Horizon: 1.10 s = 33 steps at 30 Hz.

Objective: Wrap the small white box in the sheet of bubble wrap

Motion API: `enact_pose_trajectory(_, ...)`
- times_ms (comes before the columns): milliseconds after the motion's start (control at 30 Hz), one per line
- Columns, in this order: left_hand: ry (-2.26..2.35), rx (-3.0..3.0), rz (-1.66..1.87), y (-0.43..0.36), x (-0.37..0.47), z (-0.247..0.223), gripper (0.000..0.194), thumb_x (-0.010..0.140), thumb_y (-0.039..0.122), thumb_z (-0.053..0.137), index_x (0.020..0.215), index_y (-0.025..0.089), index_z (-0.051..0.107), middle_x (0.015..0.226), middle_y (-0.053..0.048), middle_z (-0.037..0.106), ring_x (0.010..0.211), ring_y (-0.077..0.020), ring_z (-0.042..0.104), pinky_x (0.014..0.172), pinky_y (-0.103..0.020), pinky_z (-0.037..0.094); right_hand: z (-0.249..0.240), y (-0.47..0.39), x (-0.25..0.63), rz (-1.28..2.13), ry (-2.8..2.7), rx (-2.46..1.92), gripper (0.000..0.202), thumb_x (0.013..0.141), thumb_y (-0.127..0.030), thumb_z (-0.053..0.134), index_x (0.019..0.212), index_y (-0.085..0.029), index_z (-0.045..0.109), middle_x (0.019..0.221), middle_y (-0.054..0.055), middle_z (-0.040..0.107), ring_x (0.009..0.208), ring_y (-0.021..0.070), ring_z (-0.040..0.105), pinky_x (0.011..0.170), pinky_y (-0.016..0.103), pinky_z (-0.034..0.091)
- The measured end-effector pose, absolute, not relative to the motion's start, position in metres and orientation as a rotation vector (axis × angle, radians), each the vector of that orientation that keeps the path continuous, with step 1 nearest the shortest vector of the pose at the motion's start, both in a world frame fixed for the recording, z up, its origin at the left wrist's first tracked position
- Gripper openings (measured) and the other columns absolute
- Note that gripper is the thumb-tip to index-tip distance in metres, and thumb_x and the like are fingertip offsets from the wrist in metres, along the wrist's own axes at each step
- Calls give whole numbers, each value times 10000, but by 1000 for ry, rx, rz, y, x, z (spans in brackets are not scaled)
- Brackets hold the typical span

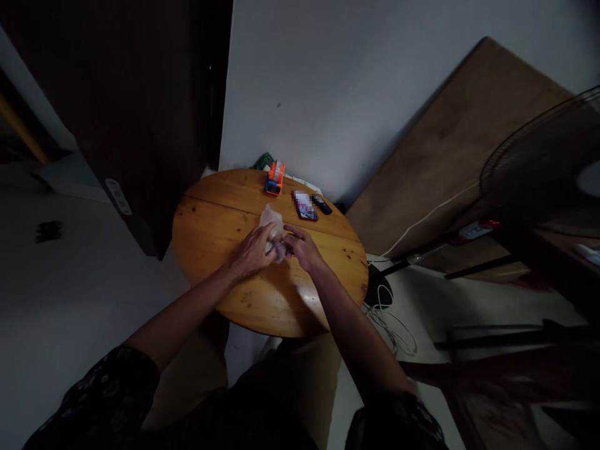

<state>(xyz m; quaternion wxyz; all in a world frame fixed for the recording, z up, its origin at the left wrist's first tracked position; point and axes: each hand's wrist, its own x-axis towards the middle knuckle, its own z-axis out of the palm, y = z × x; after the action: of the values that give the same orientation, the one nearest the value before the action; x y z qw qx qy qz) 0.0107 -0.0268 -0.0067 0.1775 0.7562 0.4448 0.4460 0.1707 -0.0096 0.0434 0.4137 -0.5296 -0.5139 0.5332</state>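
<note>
Above the middle of a round wooden table (pixel 210 237), my left hand (pixel 250 251) is closed around a crumpled, translucent whitish plastic wrap (pixel 270 217). One end of the plastic sticks up past my left fingers, and a looser part hangs between the two hands. My right hand (pixel 304 248) meets the plastic from the right. Its thumb and lower fingers are bent in against it, while the index finger reaches out over it. Whether anything lies inside the plastic cannot be made out.
An orange and blue tape dispenser (pixel 274 179) stands at the table's back edge. Right of it lie a red-edged phone (pixel 305 206) and a small black object (pixel 321 204). A fan (pixel 539 162), a leaning wooden board (pixel 450 137) and loose cable (pixel 391 322) are to the right.
</note>
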Motion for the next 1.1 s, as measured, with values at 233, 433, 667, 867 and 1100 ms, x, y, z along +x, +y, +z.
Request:
enact_pose_trajectory(233, 1211, 1995, 1295, -24, 9, -13, 745, 740, 172, 601, 1464, 138, 427, 1078, -95, 650, 1043, -240, 605, 998, -407, 483, 31, -14, 182, 1312, -1653, -1138, 765, 611, -224, 752, 1342, -237, 527, 1063, 35, 687, 719, 117, 577, 628, 245, 496)
enact_pose_trajectory(433, 1179, 1795, 1281, -23, 6, -12, 686, 739, 172, 588, 1415, 162, 471, 1122, -73, 618, 829, -149, 586, 800, -303, 530, 18, -9, 178, 1097, -1881, -1159, 839, 695, -181, 677, 1489, -238, 410, 1131, 31, 646, 606, 61, 500, 571, 208, 448)
enact_pose_trajectory(667, 1391, 1736, 1279, -18, 15, -12, 483, 765, 209, 654, 1242, 161, 596, 1009, -59, 632, 921, -190, 621, 869, -335, 527, 14, -14, 178, 956, -2009, -1173, 811, 737, -213, 668, 1506, -231, 411, 1172, 55, 644, 598, 59, 480, 575, 221, 426)
enact_pose_trajectory(867, 1444, 1922, 1228, -19, 15, -10, 512, 745, 185, 650, 1255, 176, 601, 1057, -72, 677, 1037, -240, 616, 982, -399, 492, 21, 3, 200, 941, -1983, -1059, 661, 790, -160, 572, 1443, -196, 477, 1112, 92, 706, 816, 152, 634, 690, 270, 504)
enact_pose_trajectory(1100, 1477, 1972, 1172, -23, 16, -9, 693, 756, 205, 627, 1436, 186, 494, 1174, -94, 692, 1136, -281, 600, 1025, -434, 481, 57, 50, 182, 293, -2586, -979, 740, 766, -9, 478, 1486, -180, 462, 1274, 111, 691, 1259, 254, 560, 1036, 432, 436)
